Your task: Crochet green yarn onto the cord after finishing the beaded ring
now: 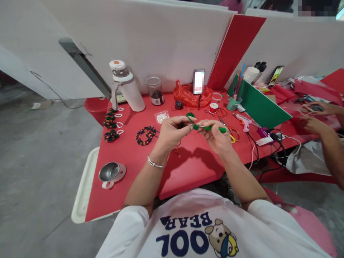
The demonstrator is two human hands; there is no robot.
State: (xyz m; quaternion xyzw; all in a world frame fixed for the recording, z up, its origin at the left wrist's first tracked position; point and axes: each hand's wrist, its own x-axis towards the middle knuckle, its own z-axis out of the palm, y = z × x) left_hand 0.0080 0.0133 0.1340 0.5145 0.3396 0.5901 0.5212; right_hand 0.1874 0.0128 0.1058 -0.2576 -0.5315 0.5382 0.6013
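L hand (pixel 174 132), fingers bent, pinches green yarn (pixel 196 127) – R hand (pixel 217 138) curled round green hook (pixel 221 130), tip at the yarn – both above red counter (pixel 142 157)

L grip (pixel 172 132) w/ grn yarn (pixel 196 127), R grip (pixel 217 138) w/ hook (pixel 209 128).

The red table (pixel 134 159) bears a clear jar (pixel 156 94); a white jug (pixel 133 92) stands left of the jar; a packet of white beads (pixel 162 117) lies in front of it, a multicoloured yarn ring (pixel 139 136) farther in front, a mug (pixel 120 172) well in front and to the left; right of the jar lie a yarn ball (pixel 178 105), a red plastic bag (pixel 185 96), a thread spool (pixel 213 108) and a pink glue gun (pixel 244 122).
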